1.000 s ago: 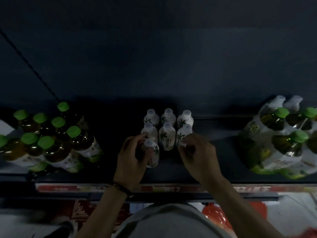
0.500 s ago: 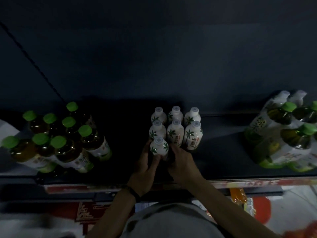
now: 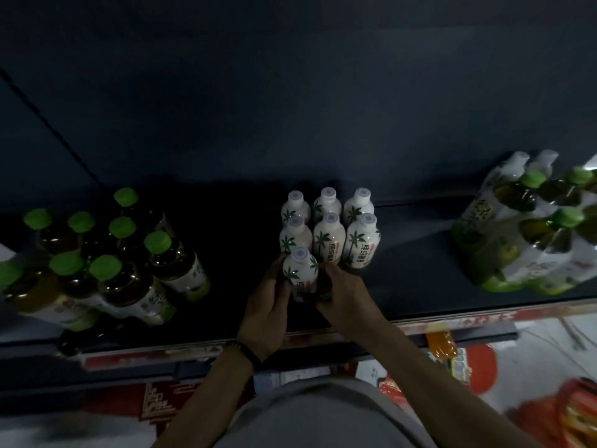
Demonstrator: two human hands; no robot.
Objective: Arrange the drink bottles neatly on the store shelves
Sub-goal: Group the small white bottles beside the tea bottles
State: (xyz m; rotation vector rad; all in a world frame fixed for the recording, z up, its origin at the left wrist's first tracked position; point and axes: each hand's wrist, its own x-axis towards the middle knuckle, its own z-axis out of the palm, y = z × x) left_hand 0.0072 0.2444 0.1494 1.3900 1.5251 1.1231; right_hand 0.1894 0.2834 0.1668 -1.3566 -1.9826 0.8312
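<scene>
A white bottle with a palm-tree print (image 3: 299, 272) stands upright on the dark shelf (image 3: 420, 279), in front of a block of several matching white bottles (image 3: 328, 226). My left hand (image 3: 266, 310) holds its left side and my right hand (image 3: 347, 297) holds its right side, fingers curled around the lower body. The bottle's base is hidden behind my fingers.
Several green-capped tea bottles (image 3: 106, 253) stand at the shelf's left. A shrink-wrapped pack of green-capped bottles (image 3: 529, 231) sits at the right. The shelf's red-trimmed front edge (image 3: 484, 320) runs below my hands; red and orange goods (image 3: 442, 345) lie beneath it.
Both hands came together on the front white bottle and set it upright before the left column. In the last half second the hands and bottle barely moved.
</scene>
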